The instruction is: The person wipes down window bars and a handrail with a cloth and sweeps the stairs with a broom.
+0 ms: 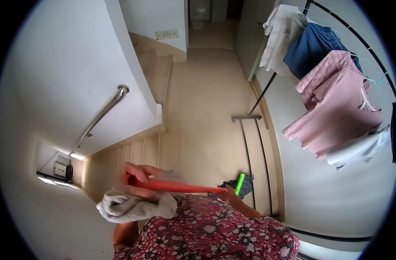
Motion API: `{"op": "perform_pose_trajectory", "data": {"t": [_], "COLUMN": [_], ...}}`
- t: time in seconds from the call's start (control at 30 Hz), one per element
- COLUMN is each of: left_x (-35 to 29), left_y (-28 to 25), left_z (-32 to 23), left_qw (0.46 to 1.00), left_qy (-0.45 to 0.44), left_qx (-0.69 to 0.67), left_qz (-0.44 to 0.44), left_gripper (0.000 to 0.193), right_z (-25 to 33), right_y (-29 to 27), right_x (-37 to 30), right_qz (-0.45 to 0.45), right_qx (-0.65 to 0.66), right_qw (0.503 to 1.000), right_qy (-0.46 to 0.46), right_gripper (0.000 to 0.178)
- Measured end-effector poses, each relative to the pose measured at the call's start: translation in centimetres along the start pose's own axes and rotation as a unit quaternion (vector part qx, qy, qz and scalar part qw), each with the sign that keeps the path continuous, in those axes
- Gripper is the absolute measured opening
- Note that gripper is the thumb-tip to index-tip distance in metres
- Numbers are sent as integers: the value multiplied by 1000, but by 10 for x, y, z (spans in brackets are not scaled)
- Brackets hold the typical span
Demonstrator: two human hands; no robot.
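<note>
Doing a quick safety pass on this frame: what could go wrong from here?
1. The towel appears draped over the left forearm, so it could slip off as the arm moves.
2. The left hand and the red thing are near the steps in this view; if dropped, it might tumble down them.
3. The rack's base and a green-handled item lie at floor level; a foot could catch.
</note>
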State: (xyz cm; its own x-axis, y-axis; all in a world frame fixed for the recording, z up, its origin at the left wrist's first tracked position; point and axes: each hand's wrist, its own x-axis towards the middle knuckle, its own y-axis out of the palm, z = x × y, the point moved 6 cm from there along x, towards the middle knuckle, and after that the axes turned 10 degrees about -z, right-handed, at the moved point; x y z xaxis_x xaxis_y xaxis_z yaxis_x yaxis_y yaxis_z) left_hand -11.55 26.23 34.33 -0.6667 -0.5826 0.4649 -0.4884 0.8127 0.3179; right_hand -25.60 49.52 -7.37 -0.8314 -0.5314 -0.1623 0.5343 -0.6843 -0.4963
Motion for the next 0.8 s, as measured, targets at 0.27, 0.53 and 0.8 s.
{"op": "perform_pose_trajectory", "data": {"t": [0.27, 0.53, 0.8], "left_x": [-4, 55, 26], "left_y": [-236, -524, -718], "left_z": [53, 82, 138], "left_qw": [997, 973, 931], "left_qy": [32, 200, 208], "left_qx": [36, 100, 210], "left_qz": [-62, -58, -215], "left_gripper": [27, 30, 34], "right_z": [7, 69, 96], "right_y": [209, 455, 663], "right_x": [78, 302, 361], "right_qz": [-45, -53, -10], "right_qx": [-85, -64, 411], "right_qw": [988, 991, 781], "right_qy": [122, 102, 470], "right_gripper": [26, 27, 20]}}
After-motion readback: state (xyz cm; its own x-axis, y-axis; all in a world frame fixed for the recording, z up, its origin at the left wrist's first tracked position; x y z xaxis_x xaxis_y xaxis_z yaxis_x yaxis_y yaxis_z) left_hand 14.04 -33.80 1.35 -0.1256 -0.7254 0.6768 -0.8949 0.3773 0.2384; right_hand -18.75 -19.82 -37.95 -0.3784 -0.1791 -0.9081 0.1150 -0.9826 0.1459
